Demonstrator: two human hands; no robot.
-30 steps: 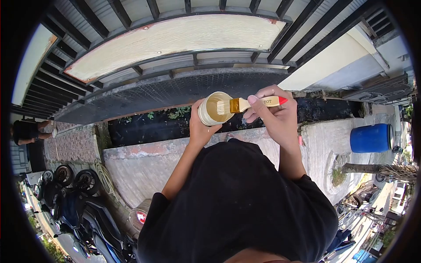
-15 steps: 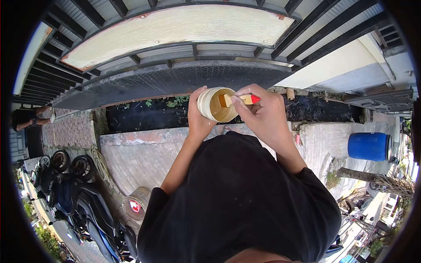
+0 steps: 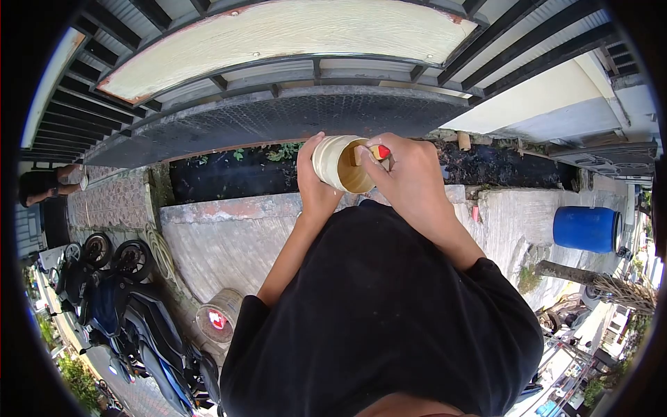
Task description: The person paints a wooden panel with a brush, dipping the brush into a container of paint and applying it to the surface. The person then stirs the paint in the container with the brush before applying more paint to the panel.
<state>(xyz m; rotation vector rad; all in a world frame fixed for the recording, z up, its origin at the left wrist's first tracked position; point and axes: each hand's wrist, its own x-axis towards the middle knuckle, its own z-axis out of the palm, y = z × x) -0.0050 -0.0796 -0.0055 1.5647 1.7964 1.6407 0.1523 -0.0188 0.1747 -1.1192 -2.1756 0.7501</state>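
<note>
My left hand (image 3: 314, 174) is wrapped round the side of a cream plastic tub (image 3: 328, 165), tilted so that its mouth faces right and toward me. My right hand (image 3: 411, 167) pinches a paintbrush (image 3: 379, 151) by its wooden handle, which has a red tip. The brush head reaches into the tub's mouth, and its bristles are partly hidden by the tub and my fingers. A yellowish-brown tint shows on the inside wall of the tub. Both hands are in front of my black shirt, above a dark ditch.
Ahead stands a dark metal fence with a cream panel (image 3: 278, 42). Below it runs the ditch (image 3: 229, 179) with dark water. Parked motorbikes (image 3: 132, 313) and a lidded bucket (image 3: 220, 316) are at left, a blue barrel (image 3: 587, 229) at right. Another person's legs (image 3: 66, 182) show far left.
The paintbrush has gone deeper into the tub and its handle has swung, with the red tip now further left. My right hand has shifted slightly left. The left hand still holds the tub.
</note>
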